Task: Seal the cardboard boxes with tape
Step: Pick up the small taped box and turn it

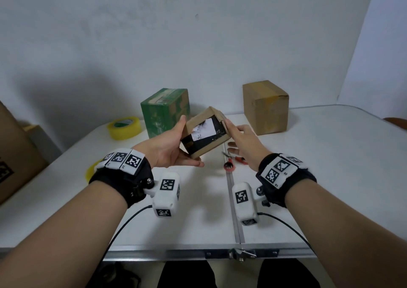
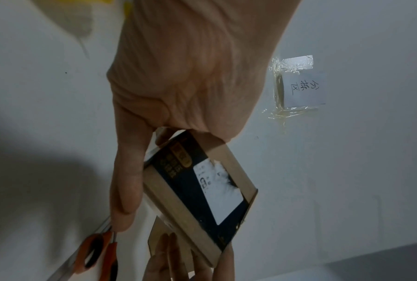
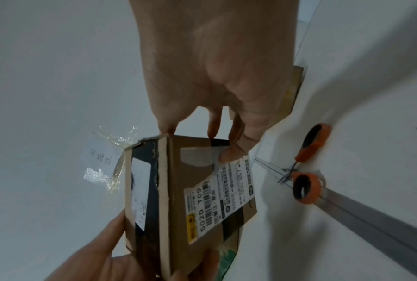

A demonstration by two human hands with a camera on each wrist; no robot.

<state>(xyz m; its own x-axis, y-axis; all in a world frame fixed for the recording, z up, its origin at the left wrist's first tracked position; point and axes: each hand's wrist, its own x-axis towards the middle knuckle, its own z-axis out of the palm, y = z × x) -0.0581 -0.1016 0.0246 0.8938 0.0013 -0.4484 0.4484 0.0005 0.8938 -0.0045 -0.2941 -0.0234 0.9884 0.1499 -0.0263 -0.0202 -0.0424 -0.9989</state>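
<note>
small box [image 1: 203, 133]: held up off the white table [image 1: 308, 177], tilted on one corner, roughly mid-scene above the table's metal seam; brown cardboard with a black printed face and a white label turned toward the head camera; a second shipping label with barcodes on the side seen from the right wrist [image 3: 217, 195].
left hand [image 1: 170, 149]: grasping the small box from the left and underneath, thumb up along its left edge, fingers curled beneath the lower corner.
right hand [image 1: 244, 147]: fingers fairly straight, fingertips [image 3: 229, 154] touching the box's right side and far edge; not wrapped around it.
scissors [image 1: 234, 162]: orange-handled, lying on the table just below and right of the held box, across the seam; partly hidden by the right hand in the head view, clear in the right wrist view [image 3: 308, 165].
tape roll [image 1: 124, 127]: yellowish, lying flat on the table at far left, just left of the green box.
green box [image 1: 166, 111]: upright on the table, far side, behind the left hand.
brown box [image 1: 265, 107]: upright at far right of the held box, a strip of tape over its top.
second tape roll [image 1: 90, 171]: yellow edge only, mostly hidden behind the left wrist band.
large carton [image 1: 15, 151]: at the left edge, beside the table.
wall note [image 2: 303, 89]: handwritten paper stuck on the wall under clear tape, in the left wrist view.
</note>
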